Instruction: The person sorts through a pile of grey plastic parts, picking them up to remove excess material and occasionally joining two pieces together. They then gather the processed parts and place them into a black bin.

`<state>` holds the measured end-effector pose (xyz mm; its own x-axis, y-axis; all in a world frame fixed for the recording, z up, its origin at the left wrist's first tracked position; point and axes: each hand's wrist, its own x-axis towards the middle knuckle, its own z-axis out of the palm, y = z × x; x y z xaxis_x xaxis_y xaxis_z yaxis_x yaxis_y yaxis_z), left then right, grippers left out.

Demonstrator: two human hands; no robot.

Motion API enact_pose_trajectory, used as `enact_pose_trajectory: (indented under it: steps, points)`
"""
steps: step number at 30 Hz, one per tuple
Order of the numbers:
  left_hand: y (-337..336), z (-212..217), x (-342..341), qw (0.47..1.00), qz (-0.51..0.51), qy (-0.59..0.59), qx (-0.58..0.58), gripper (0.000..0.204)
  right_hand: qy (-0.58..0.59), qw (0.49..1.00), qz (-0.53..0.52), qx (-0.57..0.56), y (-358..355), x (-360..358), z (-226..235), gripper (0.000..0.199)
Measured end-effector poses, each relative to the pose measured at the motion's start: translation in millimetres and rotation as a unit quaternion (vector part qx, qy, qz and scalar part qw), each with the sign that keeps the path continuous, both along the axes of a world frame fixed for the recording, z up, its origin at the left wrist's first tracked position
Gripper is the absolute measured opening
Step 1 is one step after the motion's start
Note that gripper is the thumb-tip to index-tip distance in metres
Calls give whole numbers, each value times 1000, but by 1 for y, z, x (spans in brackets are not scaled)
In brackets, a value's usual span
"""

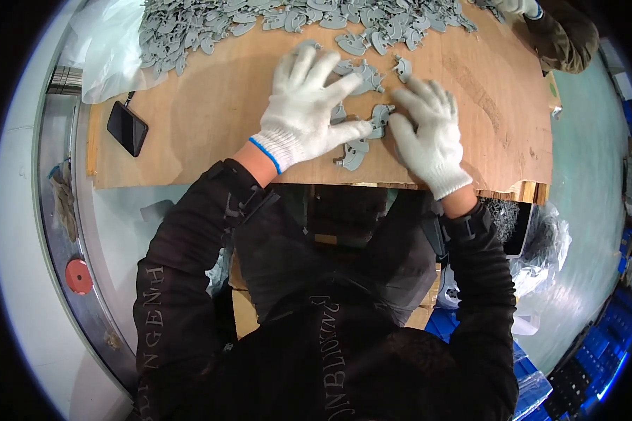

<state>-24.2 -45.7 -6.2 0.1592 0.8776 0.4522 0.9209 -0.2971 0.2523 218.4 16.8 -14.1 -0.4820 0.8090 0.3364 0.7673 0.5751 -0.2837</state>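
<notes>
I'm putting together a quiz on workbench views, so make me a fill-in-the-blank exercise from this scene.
1. The left hand and right hand wear gloves coloured ____.
2. The black phone lies to the ____ of both hands.
3. The large pile of small parts is coloured ____.
4. The tabletop looks made of ____.

Missing words: white; left; grey; wood.
</notes>
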Motion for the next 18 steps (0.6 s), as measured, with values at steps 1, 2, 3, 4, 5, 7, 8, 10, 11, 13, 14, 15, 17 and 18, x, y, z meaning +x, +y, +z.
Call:
enact_pose_trajectory:
  steps: [1, 2, 3, 4, 5, 7, 8, 10, 11, 13, 14, 15, 17, 18]
  points:
    - [0, -1, -1, 1000, -17, 9, 1, 58, 31, 999, 25, -23, -3, 1, -2, 43]
    - [-1, -3, -3, 999, -34, 17, 2, 56, 62, 996, 51, -45, -5, 2, -4, 42]
    - [-1, -6, -5, 998, -52, 26, 2, 53, 93, 990, 76, -68, -5, 3, -5, 41]
    - [-1, -10, -9, 998, -54, 28, 4, 53, 94, 991, 74, -66, -1, 2, -4, 41]
    - [-1, -16, -15, 999, -44, -1, 24, 51, 108, 990, 58, -64, 9, 0, -5, 40]
    - [2, -24, -21, 996, -26, -60, 64, 47, 138, 988, 26, -59, 23, -4, -5, 39]
    - [3, -29, -21, 996, -29, -58, 64, 47, 139, 988, 24, -57, 23, -4, -5, 39]
    - [6, -27, -18, 991, 50, -106, 61, 44, 151, 987, -4, -50, 21, -5, -3, 39]
    - [8, -26, -17, 986, 89, -129, 59, 43, 157, 986, -17, -46, 20, -5, -2, 40]
    - [10, -24, -12, 989, 102, -101, 43, 43, 129, 991, -20, -38, 4, -1, 2, 40]
    - [10, -19, -7, 990, 120, -71, 27, 42, 102, 994, -17, -33, -7, 2, 4, 40]
    - [10, -16, -5, 990, 138, -42, 10, 42, 74, 997, -15, -28, -16, 3, 5, 41]
    - [14, -13, -2, 993, 115, -27, 4, 42, 58, 998, -15, -18, -34, 0, 10, 41]
    - [16, -12, -1, 995, 96, -8, -3, 41, 44, 999, -10, -10, -43, -5, 12, 42]
